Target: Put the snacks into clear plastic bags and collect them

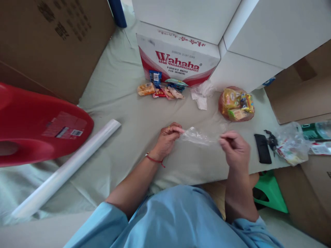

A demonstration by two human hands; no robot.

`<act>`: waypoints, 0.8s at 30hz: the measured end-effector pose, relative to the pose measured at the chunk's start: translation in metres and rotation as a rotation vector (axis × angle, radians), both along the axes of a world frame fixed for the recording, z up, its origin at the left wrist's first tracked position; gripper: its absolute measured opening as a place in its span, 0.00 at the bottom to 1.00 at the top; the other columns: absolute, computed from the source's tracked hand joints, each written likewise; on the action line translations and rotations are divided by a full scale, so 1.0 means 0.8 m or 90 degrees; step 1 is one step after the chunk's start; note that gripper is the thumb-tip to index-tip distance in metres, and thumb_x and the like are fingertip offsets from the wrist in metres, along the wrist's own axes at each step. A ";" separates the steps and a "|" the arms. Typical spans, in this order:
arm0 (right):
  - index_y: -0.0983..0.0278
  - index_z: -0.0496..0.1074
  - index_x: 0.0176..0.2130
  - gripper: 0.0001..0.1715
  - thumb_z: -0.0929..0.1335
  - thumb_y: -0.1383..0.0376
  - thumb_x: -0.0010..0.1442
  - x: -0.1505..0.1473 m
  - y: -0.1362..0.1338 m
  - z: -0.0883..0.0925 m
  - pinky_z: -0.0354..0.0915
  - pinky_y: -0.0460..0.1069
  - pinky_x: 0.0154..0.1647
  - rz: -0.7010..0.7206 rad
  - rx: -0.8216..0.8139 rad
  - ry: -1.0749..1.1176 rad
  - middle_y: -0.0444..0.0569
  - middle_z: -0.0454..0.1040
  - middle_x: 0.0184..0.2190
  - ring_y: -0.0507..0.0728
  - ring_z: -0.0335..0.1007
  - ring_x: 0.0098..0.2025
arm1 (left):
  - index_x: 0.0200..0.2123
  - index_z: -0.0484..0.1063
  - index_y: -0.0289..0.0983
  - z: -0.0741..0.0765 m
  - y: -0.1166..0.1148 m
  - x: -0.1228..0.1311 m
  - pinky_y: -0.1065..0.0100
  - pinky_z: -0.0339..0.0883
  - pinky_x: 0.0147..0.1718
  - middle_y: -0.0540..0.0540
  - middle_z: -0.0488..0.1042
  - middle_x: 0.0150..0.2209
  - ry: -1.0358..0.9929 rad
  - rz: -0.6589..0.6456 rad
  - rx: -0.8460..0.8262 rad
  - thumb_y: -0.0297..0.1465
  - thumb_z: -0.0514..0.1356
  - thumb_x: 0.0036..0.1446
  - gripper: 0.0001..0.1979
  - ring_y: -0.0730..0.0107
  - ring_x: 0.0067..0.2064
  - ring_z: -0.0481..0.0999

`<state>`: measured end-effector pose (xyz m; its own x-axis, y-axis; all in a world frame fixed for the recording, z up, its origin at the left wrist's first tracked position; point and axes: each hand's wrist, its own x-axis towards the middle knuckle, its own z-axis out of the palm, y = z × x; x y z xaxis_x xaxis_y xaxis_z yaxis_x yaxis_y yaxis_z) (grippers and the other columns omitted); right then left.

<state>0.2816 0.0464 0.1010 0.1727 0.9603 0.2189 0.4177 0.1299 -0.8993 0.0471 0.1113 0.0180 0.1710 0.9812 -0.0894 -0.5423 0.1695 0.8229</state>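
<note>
A thin clear plastic bag [198,136] is stretched between my two hands, above the cloth-covered table. My left hand [169,137] pinches one end of it, with a ring on a finger and a red cord at the wrist. The other end is pinched by my right hand [236,146], which is slightly blurred. Beyond the hands lies a small pile of packaged snacks [165,90]. To the right of the pile is a crumpled white and clear wrapping [203,93], and further right a reddish basket [222,109] holds several snack packets.
A Wahaha water carton [178,58] stands at the back. On the left are a red plastic container [33,124], a large brown box [51,41] and a long clear film roll [69,167]. At right lie a black phone [262,148], keys [271,140] and a plastic bag [293,143].
</note>
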 end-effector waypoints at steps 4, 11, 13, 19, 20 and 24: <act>0.54 0.80 0.53 0.16 0.73 0.56 0.66 -0.045 0.006 -0.023 0.63 0.48 0.30 0.183 -0.036 -0.208 0.43 0.71 0.29 0.52 0.64 0.27 | 0.24 0.84 0.43 0.005 -0.005 -0.003 0.67 0.61 0.37 0.48 0.72 0.33 -0.003 -0.031 0.038 0.33 0.74 0.43 0.03 0.70 0.37 0.69; 0.54 0.84 0.42 0.12 0.68 0.61 0.70 -0.047 0.021 -0.046 0.67 0.48 0.33 0.129 0.082 -0.258 0.47 0.73 0.32 0.54 0.70 0.32 | 0.29 0.83 0.35 0.013 -0.008 -0.012 0.67 0.60 0.26 0.43 0.75 0.33 -0.130 -0.182 -0.001 0.55 0.65 0.56 0.27 0.73 0.27 0.70; 0.53 0.84 0.43 0.11 0.69 0.62 0.70 -0.044 0.022 -0.044 0.67 0.48 0.33 0.136 0.100 -0.262 0.48 0.74 0.33 0.54 0.71 0.32 | 0.33 0.80 0.36 0.012 -0.007 -0.009 0.70 0.54 0.20 0.45 0.74 0.32 -0.117 -0.202 -0.066 0.59 0.64 0.57 0.30 0.75 0.24 0.70; 0.52 0.84 0.44 0.13 0.68 0.63 0.69 -0.049 0.020 -0.047 0.68 0.49 0.35 0.209 0.118 -0.275 0.48 0.76 0.35 0.54 0.72 0.35 | 0.35 0.71 0.38 0.002 -0.011 0.003 0.72 0.45 0.16 0.54 0.68 0.28 -0.037 -0.287 -0.122 0.58 0.71 0.51 0.29 0.81 0.19 0.63; 0.52 0.84 0.44 0.13 0.68 0.64 0.69 -0.050 0.019 -0.049 0.68 0.49 0.35 0.223 0.123 -0.272 0.48 0.76 0.35 0.54 0.72 0.35 | 0.32 0.71 0.38 0.001 -0.012 0.003 0.72 0.46 0.17 0.55 0.66 0.25 -0.017 -0.302 -0.110 0.56 0.72 0.50 0.28 0.82 0.19 0.60; 0.52 0.84 0.43 0.13 0.69 0.65 0.68 -0.045 0.013 -0.053 0.70 0.49 0.36 0.233 0.129 -0.240 0.48 0.77 0.36 0.55 0.72 0.36 | 0.27 0.71 0.36 0.000 -0.015 0.003 0.72 0.49 0.21 0.55 0.63 0.20 0.067 -0.272 -0.057 0.50 0.74 0.49 0.24 0.80 0.22 0.60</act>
<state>0.2457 0.0564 0.0585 -0.2895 0.8752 0.3876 0.6007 0.4814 -0.6384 0.0498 0.0989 0.0182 0.5443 0.8122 -0.2100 -0.3225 0.4337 0.8414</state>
